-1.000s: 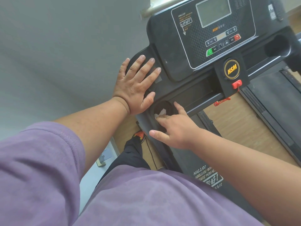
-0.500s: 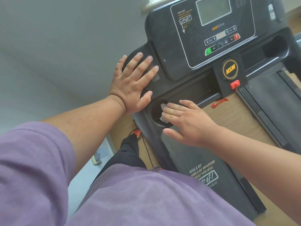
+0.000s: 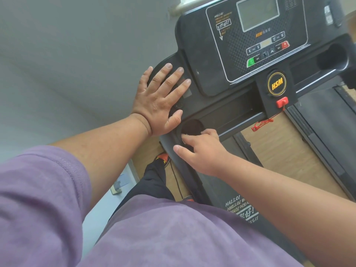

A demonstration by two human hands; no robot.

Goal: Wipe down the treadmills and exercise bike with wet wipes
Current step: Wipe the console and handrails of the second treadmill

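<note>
**gymrat_q:** So where was the person at with the treadmill [image 3: 202, 60] at that point?

**wipedown_w:** Working the round cup holder [image 3: 192, 127] at the console's lower left, about 7 o'clock from the yellow logo badge [image 3: 276, 83]. The right hand [image 3: 204, 151] had its fingers curled down at the holder's near rim, pinching a wet wipe [image 3: 186, 135]. Only a small white scrap of it showed, right at the fingertips.

**gymrat_q:** Anything different from a moment before?

**wipedown_w:** Yeah. Half a second earlier that hand lay flatter over the holder's right edge, with the wipe sticking out to its left. Then it pulled back toward 6 o'clock and bunched up, so more of the dark hole was showing. To me that looked like circular scrubbing around the rim, not a move on to the next part.

**gymrat_q:** And the other hand?

**wipedown_w:** The left hand [image 3: 161, 99] hadn't budged: palm flat, fingers spread, pressing on the console's left wing at about 11 o'clock from the holder. Just bracing, I'd guess.

**gymrat_q:** So how far along?

**wipedown_w:** Early, I'd say. The screen [image 3: 258, 13], the buttons, the red safety clip [image 3: 282, 102] and the other cup holder [image 3: 333, 56] on the right all still needed a pass, and no bike was in view.
</note>
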